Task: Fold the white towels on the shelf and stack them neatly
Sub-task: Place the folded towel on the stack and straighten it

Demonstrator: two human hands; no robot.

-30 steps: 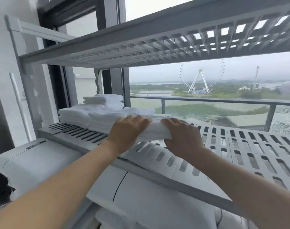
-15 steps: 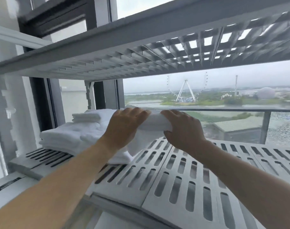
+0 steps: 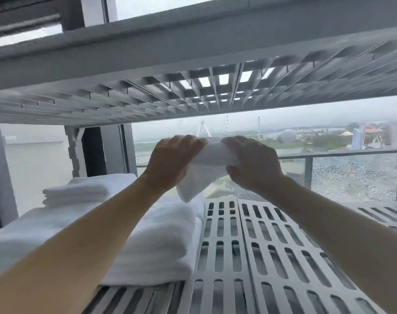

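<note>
Two bare hands, the left hand (image 3: 172, 162) and the right hand (image 3: 251, 164), grip a small white cloth towel (image 3: 212, 155) in the air above a pale grey slotted plastic shelf (image 3: 272, 257). The hands sit close together, knuckles up, with the fingers curled over the towel's bunched top edge, each clasping one end. A loose corner of the cloth hangs down between the wrists, clear of the shelf surface.

A thick folded white bath towel (image 3: 161, 241) lies on the left part of the shelf, partly under the left forearm. Farther back on the left, a smaller pile of folded white towels (image 3: 77, 192) rests on top of the wider white layer.

A grey gridded upper shelf (image 3: 193, 98) spans the scene just overhead. Behind the hands, a large glass window (image 3: 351, 177) with a grey balcony rail (image 3: 340, 152) looks out on hazy water, greenery and distant buildings.
</note>
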